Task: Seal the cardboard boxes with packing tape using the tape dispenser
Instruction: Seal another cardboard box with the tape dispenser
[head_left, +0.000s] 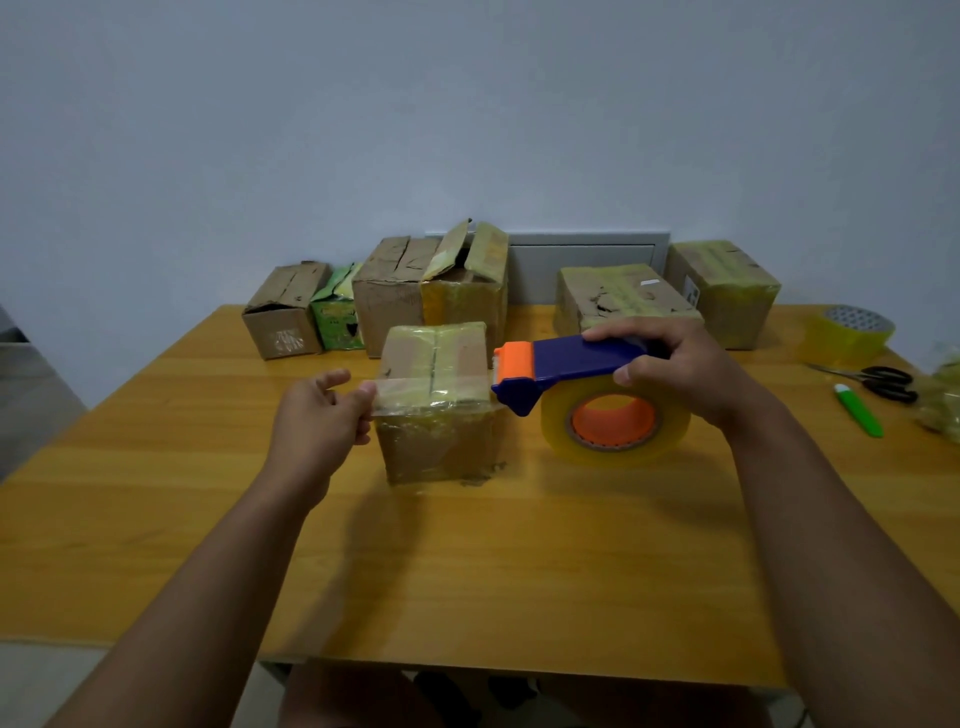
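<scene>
Head view: the step in hand is laying a fresh strip across the top of the small cardboard box (436, 405), which stands on the wooden table (467, 561) at centre, just at 9 o'clock from the dispenser. The tape strip (415, 392) runs taut from the dispenser's orange cutter, over the box's near top edge, to the left hand (317, 421). That hand pinches the free end between thumb and forefinger; its other fingers are loosely curled and hold nothing. The right hand (670, 369) grips the blue handle of the tape dispenser (576, 387), fingers wrapped over the top and thumb underneath, the roll hanging below. In my judgement the strip is not yet pressed down; the next move calls for lowering it onto the seam, smoothing it, then tearing at the cutter. Further boxes (431, 291) line the wall at 12 o'clock. A spare tape roll (847, 335), scissors (883, 382) and a green cutter (860, 410) lie at 3 o'clock.
</scene>
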